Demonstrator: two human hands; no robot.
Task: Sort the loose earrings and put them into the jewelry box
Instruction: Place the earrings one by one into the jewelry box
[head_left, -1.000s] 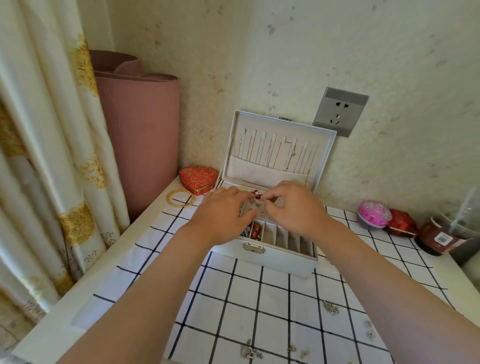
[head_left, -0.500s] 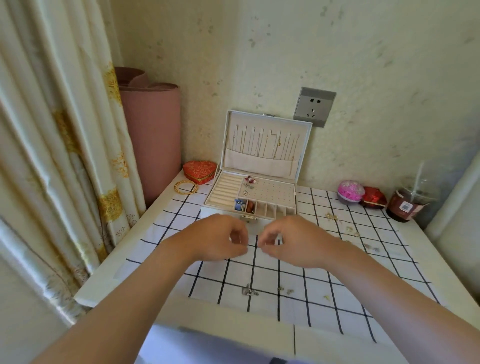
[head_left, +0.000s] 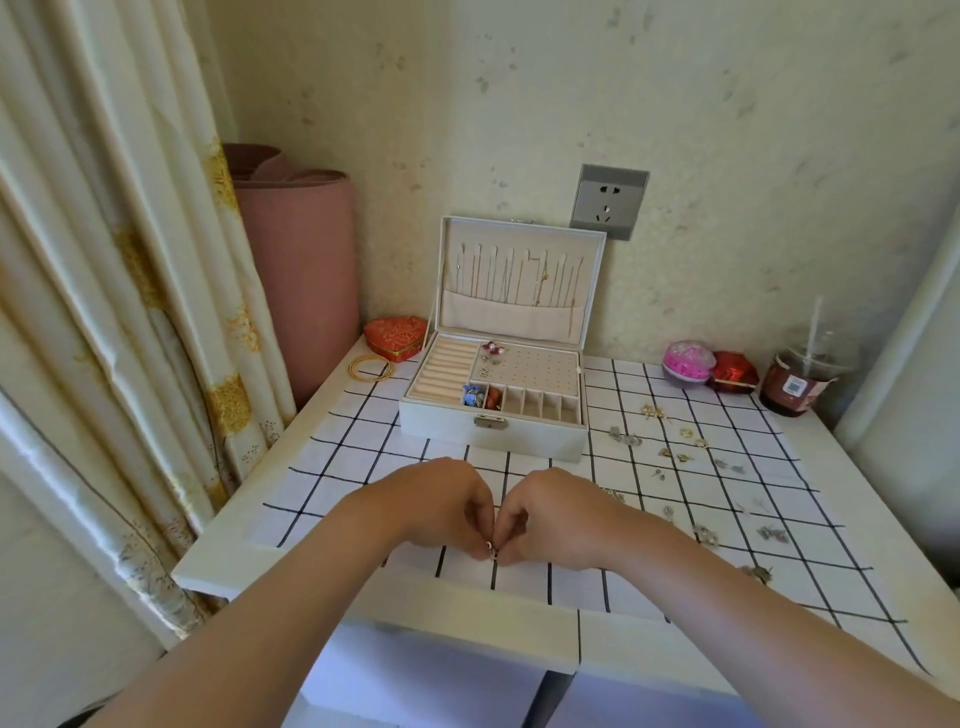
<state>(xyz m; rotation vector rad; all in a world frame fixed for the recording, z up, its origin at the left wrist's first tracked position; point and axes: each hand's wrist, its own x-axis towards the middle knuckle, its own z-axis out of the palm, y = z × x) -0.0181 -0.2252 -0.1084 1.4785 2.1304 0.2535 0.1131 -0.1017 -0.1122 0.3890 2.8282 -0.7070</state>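
Note:
The white jewelry box (head_left: 493, 434) stands open at the back of the table, with necklaces hanging in its lid and a few earrings on its perforated pad. Near the table's front edge my left hand (head_left: 439, 506) and my right hand (head_left: 558, 514) meet, fingers curled. Together their fingertips pinch a small silver earring (head_left: 491, 548) just above the cloth. Several loose earrings (head_left: 675, 452) lie scattered on the checked cloth to the right of the box and of my hands.
A red heart-shaped box (head_left: 396, 338) and gold bangles (head_left: 371, 368) sit left of the jewelry box. A pink ball (head_left: 688, 362), a red box (head_left: 733, 372) and a drink cup (head_left: 797, 382) stand at the back right. A rolled pink mat (head_left: 301, 270) and a curtain (head_left: 119, 291) flank the left.
Both hands have drawn back from the jewelry box to the front of the table and now pinch a small earring between them. The view has pulled back and widened.

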